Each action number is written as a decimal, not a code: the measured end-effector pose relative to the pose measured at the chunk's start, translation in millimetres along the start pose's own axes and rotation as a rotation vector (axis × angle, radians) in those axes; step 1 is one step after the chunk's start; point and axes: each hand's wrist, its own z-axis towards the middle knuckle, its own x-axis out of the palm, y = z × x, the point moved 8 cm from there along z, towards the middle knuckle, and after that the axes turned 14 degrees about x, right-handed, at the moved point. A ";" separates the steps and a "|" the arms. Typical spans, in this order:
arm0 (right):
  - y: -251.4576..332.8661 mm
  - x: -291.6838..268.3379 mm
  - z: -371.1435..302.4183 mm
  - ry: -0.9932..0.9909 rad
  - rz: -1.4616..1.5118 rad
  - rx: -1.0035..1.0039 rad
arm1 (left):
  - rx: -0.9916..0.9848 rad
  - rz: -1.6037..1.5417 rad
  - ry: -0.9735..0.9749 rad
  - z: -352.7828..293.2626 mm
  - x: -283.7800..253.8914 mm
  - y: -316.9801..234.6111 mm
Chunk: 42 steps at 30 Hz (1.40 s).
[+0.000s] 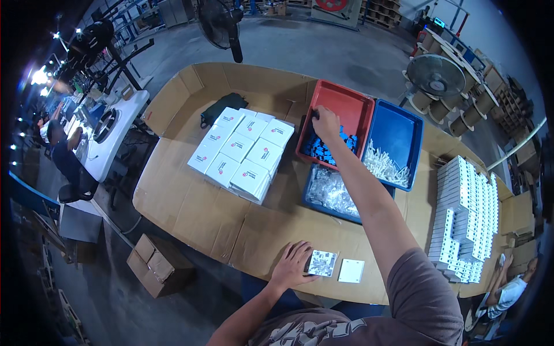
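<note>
My left hand [292,266] lies on the cardboard tabletop with its fingers spread. Its fingertips rest against the edge of a small white square piece [322,263] with a grey patterned face. Just right of that piece lies a flat plain white square plate [351,271]. My right arm reaches far forward over the trays. Inside the red tray [346,95], my right hand [326,123] is closed, fingertips pinched together near the left wall. Something small and dark shows at the fingertips, too small to name. Small blue parts [326,151] lie heaped below that hand.
A blue tray [398,130] of white slender pieces [384,166] stands beside the red one. A nearer blue tray holds clear plastic bags [332,190]. White boxes [235,147] are stacked at left, many white units [464,219] at right. Cardboard walls [254,75] edge the table.
</note>
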 end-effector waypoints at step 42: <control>-21.7 -382.1 -296.2 0.248 1.780 0.535 | 0.081 0.160 0.000 -1.6 13.0 -18.7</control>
